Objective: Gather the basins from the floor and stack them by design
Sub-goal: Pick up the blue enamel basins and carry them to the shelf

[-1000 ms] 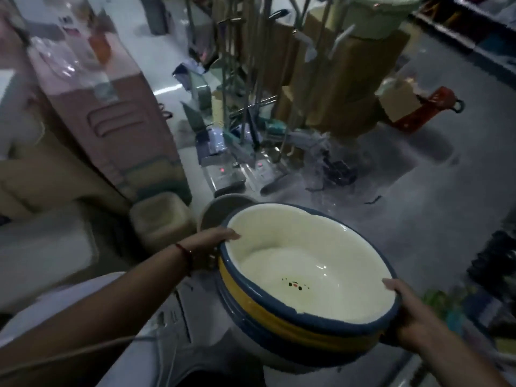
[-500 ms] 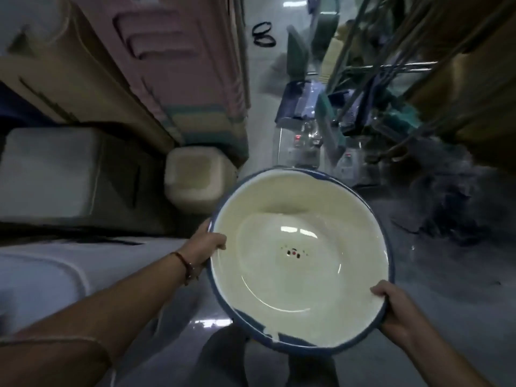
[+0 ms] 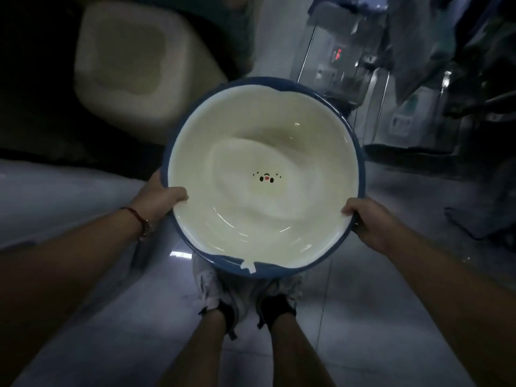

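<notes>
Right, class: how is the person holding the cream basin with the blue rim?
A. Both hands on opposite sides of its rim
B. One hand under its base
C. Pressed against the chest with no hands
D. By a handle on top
A: the left hand and the right hand each grip the rim of the basin on opposite sides.

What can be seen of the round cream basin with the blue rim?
The round cream basin with the blue rim looks like glossy plastic, empty, with a small printed face at its centre. Pale tape scraps cling to the rim. It is held level above the feet, mouth up: left hand and right hand grip opposite edges.
</notes>
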The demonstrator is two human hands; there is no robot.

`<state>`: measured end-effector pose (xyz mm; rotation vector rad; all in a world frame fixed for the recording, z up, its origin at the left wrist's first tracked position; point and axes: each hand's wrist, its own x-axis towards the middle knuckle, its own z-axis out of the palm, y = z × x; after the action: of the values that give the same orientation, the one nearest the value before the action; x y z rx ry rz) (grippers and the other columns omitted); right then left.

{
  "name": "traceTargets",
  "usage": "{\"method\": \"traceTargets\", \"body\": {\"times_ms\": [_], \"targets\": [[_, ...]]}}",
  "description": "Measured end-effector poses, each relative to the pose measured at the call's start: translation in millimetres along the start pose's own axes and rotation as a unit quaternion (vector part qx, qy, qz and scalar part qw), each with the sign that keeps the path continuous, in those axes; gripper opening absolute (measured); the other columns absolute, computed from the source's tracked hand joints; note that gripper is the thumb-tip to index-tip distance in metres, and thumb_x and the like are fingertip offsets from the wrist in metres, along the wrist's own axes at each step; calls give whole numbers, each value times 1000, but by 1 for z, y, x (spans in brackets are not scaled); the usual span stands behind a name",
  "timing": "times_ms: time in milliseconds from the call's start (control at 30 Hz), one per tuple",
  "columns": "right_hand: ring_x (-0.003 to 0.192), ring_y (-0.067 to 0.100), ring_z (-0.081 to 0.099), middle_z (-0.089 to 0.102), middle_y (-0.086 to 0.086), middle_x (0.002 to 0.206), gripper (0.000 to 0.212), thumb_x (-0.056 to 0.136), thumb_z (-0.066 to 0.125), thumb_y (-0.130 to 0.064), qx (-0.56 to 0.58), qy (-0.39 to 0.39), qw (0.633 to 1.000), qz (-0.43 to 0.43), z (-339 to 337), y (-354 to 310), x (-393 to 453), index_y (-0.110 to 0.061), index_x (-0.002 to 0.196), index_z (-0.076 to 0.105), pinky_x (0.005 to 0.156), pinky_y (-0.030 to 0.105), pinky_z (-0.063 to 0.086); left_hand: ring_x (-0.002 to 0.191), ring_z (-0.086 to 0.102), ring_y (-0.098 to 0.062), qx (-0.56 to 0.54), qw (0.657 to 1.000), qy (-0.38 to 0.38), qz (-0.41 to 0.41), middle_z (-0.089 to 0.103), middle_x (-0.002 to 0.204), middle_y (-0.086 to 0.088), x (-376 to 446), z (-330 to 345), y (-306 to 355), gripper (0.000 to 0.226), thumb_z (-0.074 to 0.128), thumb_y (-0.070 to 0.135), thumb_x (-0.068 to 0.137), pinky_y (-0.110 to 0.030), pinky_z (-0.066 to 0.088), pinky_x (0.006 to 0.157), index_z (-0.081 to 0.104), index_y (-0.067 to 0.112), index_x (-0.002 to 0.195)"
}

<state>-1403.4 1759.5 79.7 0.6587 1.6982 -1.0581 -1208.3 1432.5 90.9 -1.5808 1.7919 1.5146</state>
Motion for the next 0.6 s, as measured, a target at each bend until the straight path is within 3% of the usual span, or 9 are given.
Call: {"method": "traceTargets", "body": {"times_ms": [100, 267, 367, 467, 600], "targets": [[76, 19, 47, 50, 6, 86, 25, 84, 49, 6, -81, 39, 996, -13, 8, 26, 24, -13, 99, 55, 72, 32, 41, 96, 57, -23, 39, 999, 33, -15, 61, 110, -8, 17, 20, -29, 52, 70, 1, 77, -31, 45, 81, 53, 13, 125], [83, 23, 52, 56, 7, 93, 38, 79, 52, 5, -53, 84, 995, -22, 19, 34, 29, -13, 113, 55, 78, 39, 47, 96, 63, -26, 25, 997, 52, -48, 66, 109, -8, 30, 19, -42, 72, 67, 22, 53, -38, 54, 86, 57, 9, 124], [87, 26, 53, 56, 9, 93, 32, 82, 53, 6, -80, 98, 992, 4, 22, 26, 21, -9, 110, 54, 81, 39, 49, 103, 61, -28, 69, 995, 27, -66, 64, 120, -13, 25, 16, -32, 71, 73, 18, 62, -37, 50, 91, 53, 8, 130], [83, 23, 50, 50, 6, 91, 26, 90, 56, -4, -189, 94, 977, 14, 26, 5, -8, -12, 111, 45, 72, 33, 45, 129, 46, -33, 154, 987, 21, -32, 40, 148, -17, 9, 10, -15, 96, 72, 14, 82, -38, 37, 106, 10, 12, 155], [105, 25, 51, 51, 9, 123, 44, 90, 61, -18, -349, 107, 923, -120, 33, -49, -86, -15, 129, 41, 84, 33, 42, 143, 27, -39, 294, 953, 5, 77, 5, 162, -19, -42, -27, 37, 98, 67, 36, 86, -49, 32, 113, 1, 24, 157]]}}
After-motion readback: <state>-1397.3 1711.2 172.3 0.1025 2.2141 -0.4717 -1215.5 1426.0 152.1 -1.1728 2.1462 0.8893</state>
